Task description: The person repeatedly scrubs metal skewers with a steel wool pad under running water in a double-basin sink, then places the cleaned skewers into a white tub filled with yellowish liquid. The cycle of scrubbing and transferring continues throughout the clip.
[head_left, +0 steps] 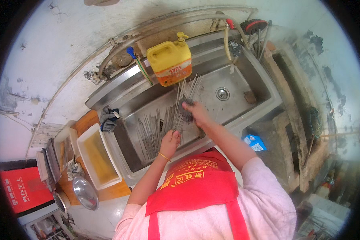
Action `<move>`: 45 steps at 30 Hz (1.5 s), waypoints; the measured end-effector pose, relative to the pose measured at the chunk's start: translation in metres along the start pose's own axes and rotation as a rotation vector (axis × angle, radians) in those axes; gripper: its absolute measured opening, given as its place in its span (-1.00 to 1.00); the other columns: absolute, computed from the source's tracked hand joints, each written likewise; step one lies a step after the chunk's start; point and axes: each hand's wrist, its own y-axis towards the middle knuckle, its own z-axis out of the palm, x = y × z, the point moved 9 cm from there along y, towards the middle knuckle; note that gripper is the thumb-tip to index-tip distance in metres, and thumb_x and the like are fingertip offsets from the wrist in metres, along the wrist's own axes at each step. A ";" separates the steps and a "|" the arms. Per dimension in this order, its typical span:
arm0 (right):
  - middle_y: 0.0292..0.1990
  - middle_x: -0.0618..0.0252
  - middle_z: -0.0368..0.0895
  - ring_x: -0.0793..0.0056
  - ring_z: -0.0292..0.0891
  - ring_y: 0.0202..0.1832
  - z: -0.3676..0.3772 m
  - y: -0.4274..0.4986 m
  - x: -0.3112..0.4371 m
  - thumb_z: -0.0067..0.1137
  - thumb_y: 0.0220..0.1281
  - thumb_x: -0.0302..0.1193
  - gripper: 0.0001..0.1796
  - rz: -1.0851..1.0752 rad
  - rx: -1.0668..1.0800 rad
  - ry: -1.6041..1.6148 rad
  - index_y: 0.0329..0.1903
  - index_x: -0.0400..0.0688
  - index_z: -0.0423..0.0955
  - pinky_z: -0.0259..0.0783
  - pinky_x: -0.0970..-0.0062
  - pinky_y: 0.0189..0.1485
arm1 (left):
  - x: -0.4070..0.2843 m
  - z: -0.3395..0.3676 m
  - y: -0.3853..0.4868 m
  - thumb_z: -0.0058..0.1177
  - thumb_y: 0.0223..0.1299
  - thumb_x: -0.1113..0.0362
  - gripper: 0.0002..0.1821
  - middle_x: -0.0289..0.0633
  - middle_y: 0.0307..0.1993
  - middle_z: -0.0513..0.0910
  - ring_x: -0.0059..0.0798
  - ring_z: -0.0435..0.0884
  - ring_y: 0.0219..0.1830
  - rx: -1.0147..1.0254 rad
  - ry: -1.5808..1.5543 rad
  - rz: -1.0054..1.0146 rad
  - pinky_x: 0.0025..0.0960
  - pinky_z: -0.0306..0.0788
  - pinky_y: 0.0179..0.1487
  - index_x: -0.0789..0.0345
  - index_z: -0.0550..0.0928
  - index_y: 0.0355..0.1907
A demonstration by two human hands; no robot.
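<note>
Over the divider of a double stainless steel sink [129, 164], my left hand [169, 142] grips the near ends of a bundle of thin metal skewers [180, 99]. My right hand [195, 113] is closed around a dark scouring pad [186, 109], pressed against the middle of that bundle. The far ends of the skewers fan out towards a yellow detergent jug [169, 61] with a pump top. Many more skewers [148, 135] lie side by side in the left basin, left of my hands. What lies under the pad is hidden.
The right basin has a drain [222, 93] and a brown scrap [250, 97]. Left of the sink are a grey cloth [109, 118], a white tub [118, 177] of yellowish liquid and a metal bowl [85, 193]. Hoses with a blue valve [131, 52] and a red valve [230, 23] hang behind.
</note>
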 end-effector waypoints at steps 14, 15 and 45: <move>-0.27 0.20 0.55 0.38 0.51 -0.29 -0.152 0.040 0.110 0.02 0.27 -0.23 -0.66 -0.192 -0.187 0.275 -0.13 -0.28 0.41 0.44 0.43 -0.21 | 0.018 0.011 0.002 -0.17 0.33 0.15 -0.73 -0.45 -0.65 0.32 -0.75 0.19 -0.67 -0.082 0.082 0.011 -0.62 0.09 -0.61 0.30 0.42 -0.40; -0.29 0.23 0.55 0.40 0.52 -0.29 -0.138 0.031 0.085 0.03 0.26 -0.19 -0.66 -0.077 -0.155 0.323 -0.13 -0.23 0.43 0.44 0.41 -0.22 | 0.013 0.012 0.005 -0.16 0.32 0.15 -0.72 -0.43 -0.66 0.34 -0.74 0.22 -0.66 -0.118 0.144 0.050 -0.60 0.13 -0.60 0.31 0.43 -0.42; -0.36 0.27 0.58 0.49 0.48 -0.38 -0.071 0.058 0.063 0.18 0.13 -0.33 -0.70 -0.086 -0.051 -0.065 -0.18 -0.30 0.47 0.39 0.46 -0.30 | -0.007 0.033 0.002 -0.17 0.33 0.16 -0.74 -0.40 -0.62 0.33 -0.73 0.23 -0.63 -0.062 0.049 0.011 -0.62 0.13 -0.60 0.33 0.40 -0.35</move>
